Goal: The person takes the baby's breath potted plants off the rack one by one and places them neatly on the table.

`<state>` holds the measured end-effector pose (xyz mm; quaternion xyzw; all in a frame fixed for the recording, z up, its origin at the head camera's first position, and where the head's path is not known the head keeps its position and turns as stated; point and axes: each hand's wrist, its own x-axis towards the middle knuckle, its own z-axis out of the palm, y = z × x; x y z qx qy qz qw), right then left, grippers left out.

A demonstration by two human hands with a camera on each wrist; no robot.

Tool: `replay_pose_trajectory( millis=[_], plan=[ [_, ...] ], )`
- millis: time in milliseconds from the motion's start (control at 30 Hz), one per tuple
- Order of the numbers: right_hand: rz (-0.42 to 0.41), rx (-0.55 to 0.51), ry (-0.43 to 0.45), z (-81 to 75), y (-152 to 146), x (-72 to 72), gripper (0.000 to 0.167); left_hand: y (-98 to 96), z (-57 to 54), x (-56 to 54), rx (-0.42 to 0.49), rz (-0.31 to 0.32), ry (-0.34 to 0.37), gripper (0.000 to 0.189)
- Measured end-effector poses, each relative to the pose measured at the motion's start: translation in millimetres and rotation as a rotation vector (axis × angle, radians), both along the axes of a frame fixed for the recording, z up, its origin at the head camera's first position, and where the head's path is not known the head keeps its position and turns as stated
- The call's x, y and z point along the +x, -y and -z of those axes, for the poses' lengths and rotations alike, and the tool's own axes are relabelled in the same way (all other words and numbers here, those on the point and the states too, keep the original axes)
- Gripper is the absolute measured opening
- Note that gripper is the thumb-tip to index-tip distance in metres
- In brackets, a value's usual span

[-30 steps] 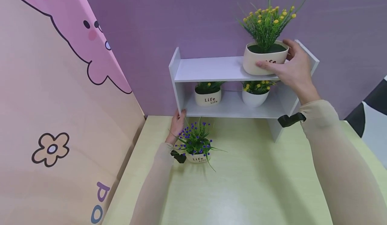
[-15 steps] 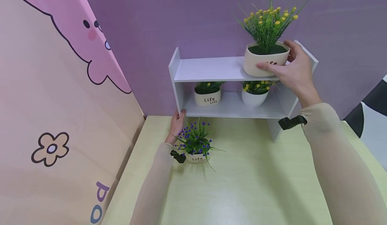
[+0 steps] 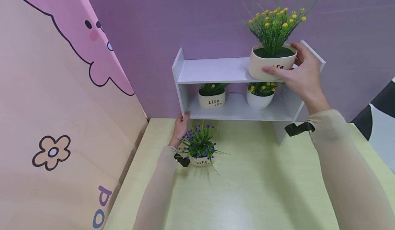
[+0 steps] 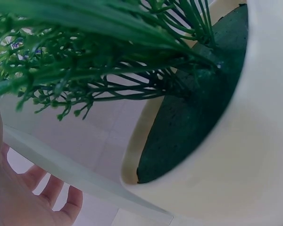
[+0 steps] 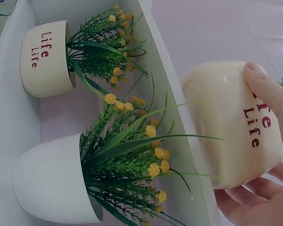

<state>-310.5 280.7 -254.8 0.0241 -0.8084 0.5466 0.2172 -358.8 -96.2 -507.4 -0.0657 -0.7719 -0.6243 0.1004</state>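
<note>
My right hand [image 3: 303, 70] grips the right end of a cream oval flowerpot [image 3: 262, 67] with yellow artificial flowers, thumb on its front over the "Life" lettering. That pot sits at the right of the top board, its base close over the front edge. At the lower left, my left hand [image 3: 180, 129] holds the left side panel of the white shelf [image 3: 213, 70], its fingers [image 4: 52, 188] curled at the panel's edge. Right beside that hand stands a cream flowerpot [image 3: 201, 161] with blue-purple flowers on the table, its rim and dark filling large in the left wrist view.
On the lower board stand a cream "Life" pot [image 5: 45, 61] and a rounded white pot [image 5: 52, 181], both with yellow flowers. A purple wall [image 3: 148, 44] rises behind the shelf. To the left, a decorated panel [image 3: 77, 120] borders the pale table [image 3: 240, 188].
My right hand and the yellow-flowered pot in it have shifted slightly right and down, toward the front of the top board. My left hand has stayed at the shelf's side.
</note>
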Motion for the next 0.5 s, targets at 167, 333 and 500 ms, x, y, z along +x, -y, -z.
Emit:
replay_pose_trajectory(
  millis=[167, 333, 500],
  plan=[
    [-0.009, -0.007, -0.016, 0.4, 2.5, 3.0, 0.086, -1.4, -0.4, 0.2, 0.007, 0.011, 0.010, 0.056],
    [-0.002, 0.020, -0.004, 2.0, 3.3, 5.6, 0.092, -1.5, 0.4, 0.0, 0.007, 0.006, 0.015, 0.056],
    [0.006, 0.038, -0.002, 5.1, 3.7, 8.6, 0.094, -1.1, 0.1, 0.1, 0.005, -0.001, 0.019, 0.055]
  ],
)
